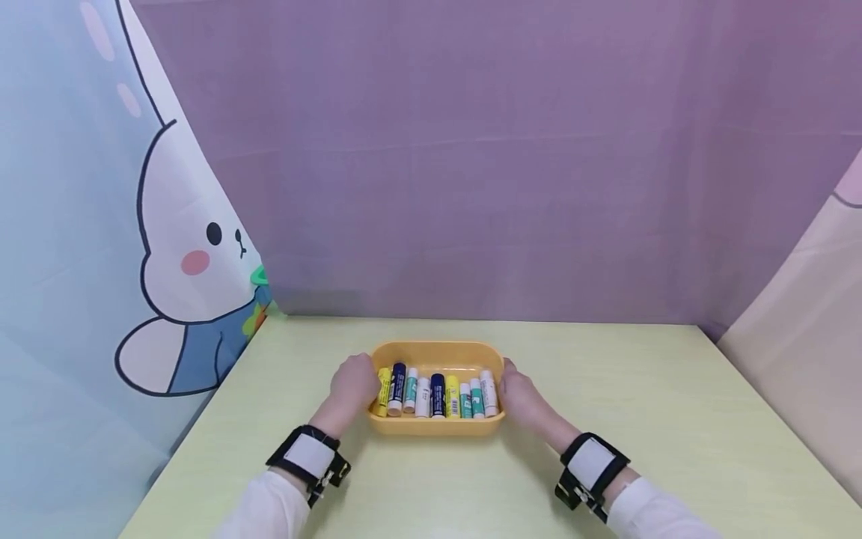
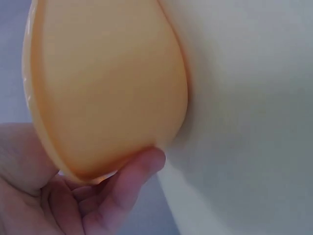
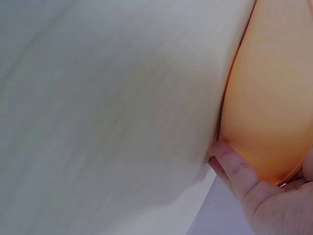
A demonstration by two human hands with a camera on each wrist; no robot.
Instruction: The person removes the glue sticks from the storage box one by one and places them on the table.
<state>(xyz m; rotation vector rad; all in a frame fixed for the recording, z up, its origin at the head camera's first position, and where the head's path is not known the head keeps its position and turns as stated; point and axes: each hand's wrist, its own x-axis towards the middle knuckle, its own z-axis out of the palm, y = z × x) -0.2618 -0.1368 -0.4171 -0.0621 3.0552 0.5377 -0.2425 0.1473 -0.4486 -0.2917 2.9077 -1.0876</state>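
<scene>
An orange-yellow plastic basket (image 1: pixel 438 427) with rounded corners is at the middle of the table, with a row of several glue sticks (image 1: pixel 438 395) in it: yellow, dark blue, white and teal-and-white. My left hand (image 1: pixel 355 383) grips its left end. At the right end, my right hand (image 1: pixel 524 395) holds the rim and side. In the left wrist view, curled fingers (image 2: pixel 129 183) reach under the basket's end wall (image 2: pixel 107 88). The right wrist view has fingers (image 3: pixel 237 171) bent against the basket's wall (image 3: pixel 274 98) near its base. Whether the base touches the table is hard to tell.
The pale yellow-green table (image 1: pixel 673 419) extends around the basket on all sides. A purple cloth (image 1: pixel 485 165) hangs behind its back edge. Printed cloth with a cartoon rabbit (image 1: pixel 195 247) hangs at the left, and a pale cloth (image 1: pixel 808 299) at the right.
</scene>
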